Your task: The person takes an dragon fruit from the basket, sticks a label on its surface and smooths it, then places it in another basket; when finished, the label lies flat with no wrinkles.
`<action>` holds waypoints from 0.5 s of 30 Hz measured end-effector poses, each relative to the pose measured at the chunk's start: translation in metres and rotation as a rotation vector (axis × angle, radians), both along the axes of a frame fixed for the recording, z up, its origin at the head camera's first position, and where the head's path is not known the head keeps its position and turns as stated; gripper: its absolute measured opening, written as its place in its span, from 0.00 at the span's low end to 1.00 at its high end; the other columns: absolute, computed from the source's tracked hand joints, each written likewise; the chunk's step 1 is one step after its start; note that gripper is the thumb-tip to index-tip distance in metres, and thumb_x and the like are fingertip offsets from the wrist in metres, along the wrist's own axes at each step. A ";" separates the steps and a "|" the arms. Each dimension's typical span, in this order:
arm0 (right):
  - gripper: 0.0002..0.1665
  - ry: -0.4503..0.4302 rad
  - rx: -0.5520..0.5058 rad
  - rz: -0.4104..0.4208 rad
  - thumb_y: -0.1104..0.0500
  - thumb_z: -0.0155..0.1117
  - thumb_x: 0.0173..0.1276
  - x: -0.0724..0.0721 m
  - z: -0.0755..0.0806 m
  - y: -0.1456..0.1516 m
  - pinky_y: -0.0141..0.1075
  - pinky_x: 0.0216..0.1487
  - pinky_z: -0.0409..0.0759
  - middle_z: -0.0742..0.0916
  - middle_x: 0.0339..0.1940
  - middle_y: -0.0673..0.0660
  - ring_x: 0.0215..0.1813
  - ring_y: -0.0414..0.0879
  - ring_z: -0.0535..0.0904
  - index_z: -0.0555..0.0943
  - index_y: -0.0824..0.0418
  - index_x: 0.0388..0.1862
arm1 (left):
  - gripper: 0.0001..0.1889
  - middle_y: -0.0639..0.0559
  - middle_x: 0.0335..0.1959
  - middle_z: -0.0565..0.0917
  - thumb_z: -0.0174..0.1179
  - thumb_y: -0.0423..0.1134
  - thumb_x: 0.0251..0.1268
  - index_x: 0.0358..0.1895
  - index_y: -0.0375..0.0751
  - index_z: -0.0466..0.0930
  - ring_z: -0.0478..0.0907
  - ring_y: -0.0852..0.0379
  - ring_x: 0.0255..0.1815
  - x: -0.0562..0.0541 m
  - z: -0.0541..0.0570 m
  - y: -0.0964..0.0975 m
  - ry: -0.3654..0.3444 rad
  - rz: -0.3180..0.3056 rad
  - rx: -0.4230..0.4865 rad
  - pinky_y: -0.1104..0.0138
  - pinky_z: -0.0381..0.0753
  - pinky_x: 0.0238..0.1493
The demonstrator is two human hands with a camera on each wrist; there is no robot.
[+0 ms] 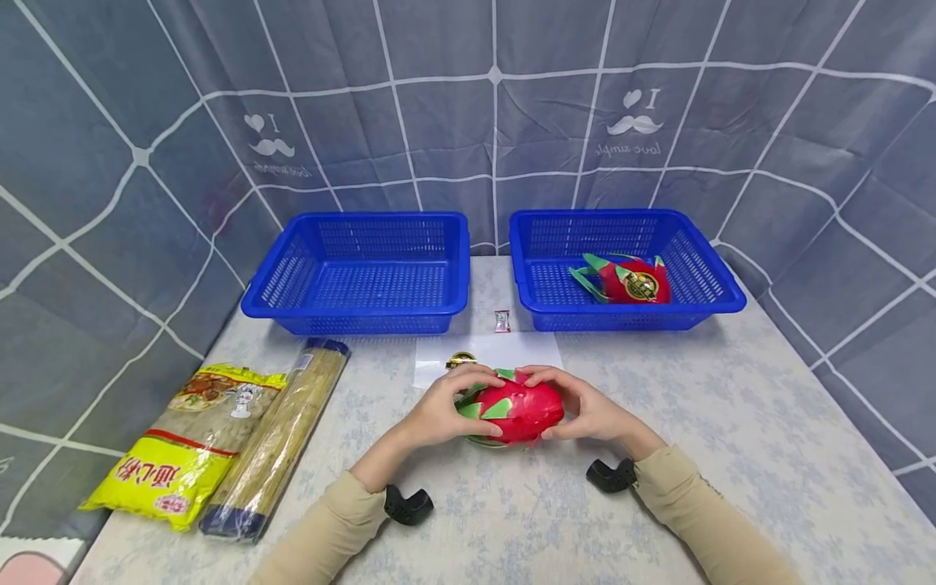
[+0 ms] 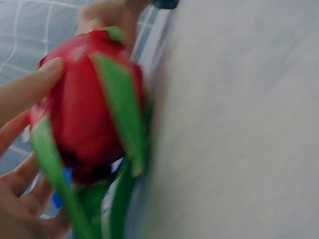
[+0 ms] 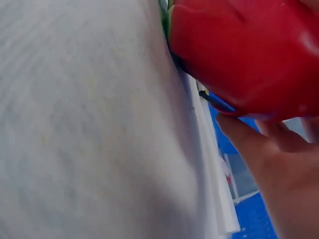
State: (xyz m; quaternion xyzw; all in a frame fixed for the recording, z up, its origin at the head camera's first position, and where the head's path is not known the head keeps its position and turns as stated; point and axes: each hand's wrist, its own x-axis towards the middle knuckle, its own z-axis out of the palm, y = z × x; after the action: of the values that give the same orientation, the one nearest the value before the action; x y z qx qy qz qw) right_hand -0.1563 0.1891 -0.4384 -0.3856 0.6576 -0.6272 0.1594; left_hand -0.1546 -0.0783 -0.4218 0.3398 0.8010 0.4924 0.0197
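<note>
A red dragon fruit (image 1: 526,410) with green leafy scales lies on its side between both hands, close over the table. My left hand (image 1: 444,410) grips its leafy end, thumb in front and fingers behind. At the rounded end, my right hand (image 1: 595,413) holds it with fingers on top and thumb low in front. The left wrist view shows the fruit (image 2: 84,109) with green scales trailing towards the left palm. Its smooth red skin (image 3: 244,55) fills the upper right wrist view. Just behind the left fingers, a black-and-gold sticker (image 1: 461,358) lies on a white sheet (image 1: 522,349).
Two blue baskets stand at the back: the left basket (image 1: 354,311) and the right basket (image 1: 629,309), which contains another dragon fruit (image 1: 614,280) bearing a sticker. A small wrapped packet (image 1: 502,321) lies between them. At left are a yellow noodle bag (image 1: 193,443) and a long noodle pack (image 1: 281,439).
</note>
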 end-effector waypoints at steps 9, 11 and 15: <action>0.42 0.211 0.144 -0.153 0.73 0.73 0.49 0.021 0.020 -0.026 0.38 0.60 0.70 0.64 0.67 0.69 0.69 0.53 0.59 0.65 0.67 0.64 | 0.26 0.53 0.53 0.77 0.75 0.40 0.44 0.51 0.45 0.79 0.72 0.55 0.54 -0.013 0.015 -0.030 -0.083 -0.133 -0.065 0.60 0.76 0.48; 0.43 0.231 0.171 -0.194 0.71 0.74 0.49 0.025 0.024 -0.030 0.39 0.61 0.69 0.65 0.66 0.68 0.68 0.55 0.60 0.66 0.68 0.64 | 0.26 0.51 0.53 0.77 0.75 0.38 0.44 0.51 0.42 0.79 0.73 0.54 0.54 -0.015 0.017 -0.035 -0.117 -0.151 -0.050 0.58 0.76 0.48; 0.44 0.224 0.176 -0.227 0.70 0.74 0.49 0.023 0.017 -0.028 0.41 0.61 0.69 0.67 0.66 0.66 0.67 0.53 0.61 0.67 0.67 0.66 | 0.24 0.46 0.54 0.78 0.72 0.32 0.47 0.51 0.37 0.79 0.74 0.50 0.53 -0.019 0.019 -0.042 -0.181 -0.171 -0.006 0.56 0.76 0.50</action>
State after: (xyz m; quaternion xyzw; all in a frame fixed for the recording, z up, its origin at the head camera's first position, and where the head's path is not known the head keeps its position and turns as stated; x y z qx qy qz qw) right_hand -0.1332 0.1607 -0.4213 -0.3610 0.7629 -0.5344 0.0462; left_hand -0.1734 -0.1199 -0.4033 0.3612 0.7654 0.5153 0.1348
